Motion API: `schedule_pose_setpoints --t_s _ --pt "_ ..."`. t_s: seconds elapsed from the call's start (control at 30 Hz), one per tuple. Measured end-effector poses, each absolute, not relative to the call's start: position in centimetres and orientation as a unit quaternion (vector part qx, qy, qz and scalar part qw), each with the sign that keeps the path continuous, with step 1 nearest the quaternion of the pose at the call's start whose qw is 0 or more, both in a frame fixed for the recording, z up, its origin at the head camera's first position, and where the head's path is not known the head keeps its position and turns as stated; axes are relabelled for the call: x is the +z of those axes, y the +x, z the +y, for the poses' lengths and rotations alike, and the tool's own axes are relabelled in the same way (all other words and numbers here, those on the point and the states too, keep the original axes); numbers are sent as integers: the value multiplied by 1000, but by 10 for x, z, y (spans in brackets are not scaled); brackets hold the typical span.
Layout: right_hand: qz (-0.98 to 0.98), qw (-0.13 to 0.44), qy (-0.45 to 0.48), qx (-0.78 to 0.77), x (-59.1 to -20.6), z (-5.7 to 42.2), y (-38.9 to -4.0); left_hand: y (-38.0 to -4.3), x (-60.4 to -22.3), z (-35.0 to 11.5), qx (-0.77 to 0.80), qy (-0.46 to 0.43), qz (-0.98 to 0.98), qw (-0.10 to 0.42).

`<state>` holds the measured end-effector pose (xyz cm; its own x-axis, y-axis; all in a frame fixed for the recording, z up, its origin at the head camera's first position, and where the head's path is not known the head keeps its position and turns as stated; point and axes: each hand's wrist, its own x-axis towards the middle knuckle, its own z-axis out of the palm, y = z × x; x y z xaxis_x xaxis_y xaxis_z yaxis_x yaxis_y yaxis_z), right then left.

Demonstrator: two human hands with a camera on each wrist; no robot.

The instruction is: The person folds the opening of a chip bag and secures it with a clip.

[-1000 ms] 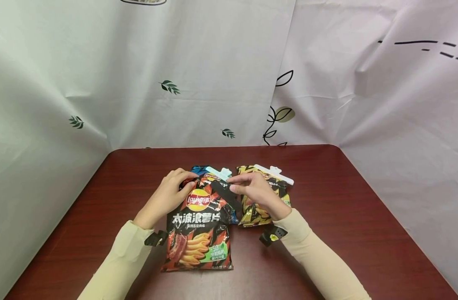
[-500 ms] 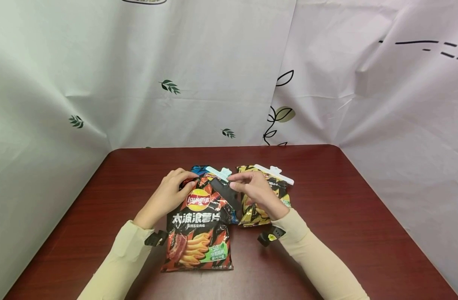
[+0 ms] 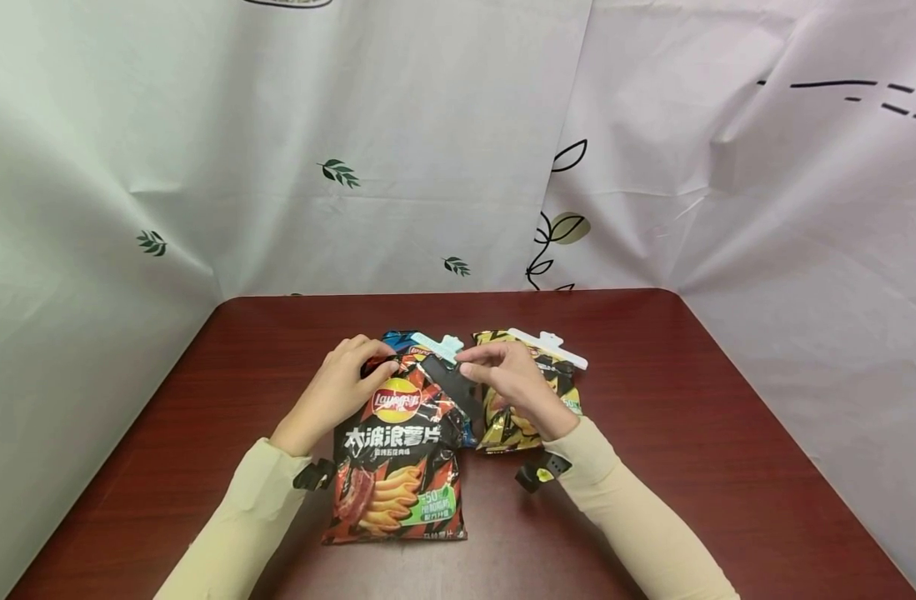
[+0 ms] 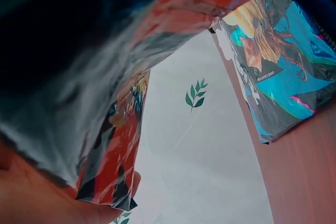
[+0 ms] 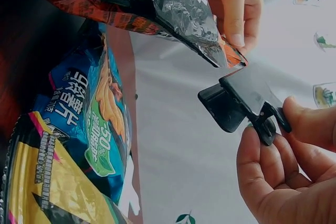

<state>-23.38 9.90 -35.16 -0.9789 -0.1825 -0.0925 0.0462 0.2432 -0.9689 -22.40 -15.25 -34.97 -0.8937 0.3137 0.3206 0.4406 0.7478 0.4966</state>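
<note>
A black-and-red bag of potato chips [image 3: 397, 479] is held up over the table, its printed front facing me. My left hand [image 3: 343, 379] pinches its upper left edge; in the right wrist view the left fingers [image 5: 236, 19] grip the bag's top corner. With thumb and fingers, my right hand [image 3: 508, 379] squeezes the handles of a black bag clip [image 5: 249, 98]. The clip's jaws are spread beside the folded top edge of the bag; whether they touch it I cannot tell. In the head view part of the clip hides the bag's upper right.
Behind the held bag lies a blue chip bag [image 3: 399, 340] with a pale blue clip [image 3: 437, 346] across its top. A yellow chip bag [image 3: 512, 432] with a white clip [image 3: 549, 347] lies to its right. White curtains surround the dark red table [image 3: 653, 400].
Compared with a second ago, the black clip is turned slightly and shows a broader face. My left thumb has shifted a little on the bag; the other bags stay put.
</note>
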Motion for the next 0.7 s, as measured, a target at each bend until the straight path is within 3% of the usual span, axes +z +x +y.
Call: schedule_pose_setpoints --t_s 0.7 --pt "786 100 -41 -608 -352 97 -233 -223 -347 -150 -287 -201 -930 108"
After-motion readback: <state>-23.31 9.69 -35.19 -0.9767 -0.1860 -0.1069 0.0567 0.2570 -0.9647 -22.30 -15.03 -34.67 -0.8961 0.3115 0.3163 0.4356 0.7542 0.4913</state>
